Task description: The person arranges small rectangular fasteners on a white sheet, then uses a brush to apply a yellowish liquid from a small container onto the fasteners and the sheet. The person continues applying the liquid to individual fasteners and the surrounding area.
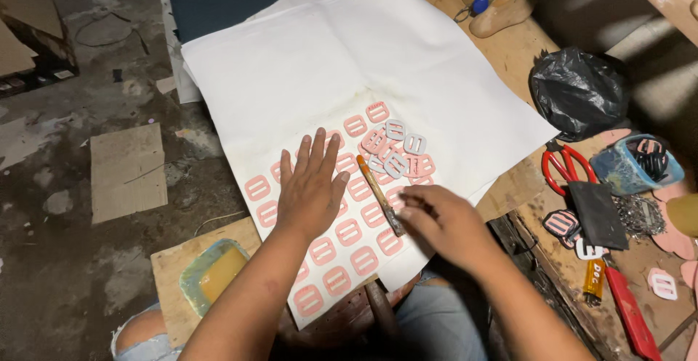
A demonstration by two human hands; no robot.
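Brush (379,202) btwn hands, pink buckle pieces (349,231) under, scissors (567,166) & black bag (579,92) rt.

Floor (65,274) on the left is rough, stained concrete with a flat scrap of cardboard (128,173) lying on it and a cardboard box (29,37) off in the far left corner. The wooden workbench (509,55) on the right looks pretty worn, with stripes of light falling across its far right end.

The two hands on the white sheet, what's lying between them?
Between the left hand and right hand, the head view shows a brush lying across pink buckle shapes.
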